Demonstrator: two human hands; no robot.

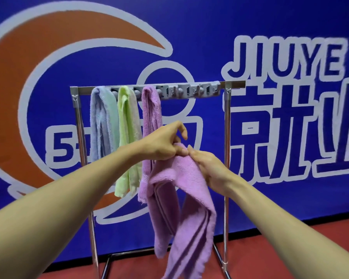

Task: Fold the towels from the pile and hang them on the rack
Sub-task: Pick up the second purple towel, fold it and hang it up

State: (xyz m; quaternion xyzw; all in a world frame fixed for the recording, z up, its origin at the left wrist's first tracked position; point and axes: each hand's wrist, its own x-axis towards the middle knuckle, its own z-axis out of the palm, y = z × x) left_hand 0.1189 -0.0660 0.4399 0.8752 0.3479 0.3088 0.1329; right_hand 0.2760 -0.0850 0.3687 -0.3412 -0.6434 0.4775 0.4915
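A metal rack (227,121) stands in front of me, with a grey hook strip (189,91) along its top bar. Three towels hang from it: a blue-and-teal one (103,117), a light green one (127,125) and a purple one (151,109). In front of the rack I hold a second purple towel (189,198), which droops in folds toward the floor. My left hand (163,141) pinches its top edge. My right hand (208,166) grips the same edge from the right, fingertips almost meeting the left hand's.
A blue banner (270,27) with white letters and an orange logo fills the background behind the rack. The floor (290,248) is red. The right part of the hook strip carries no towel. The rack's base bars (129,253) run along the floor.
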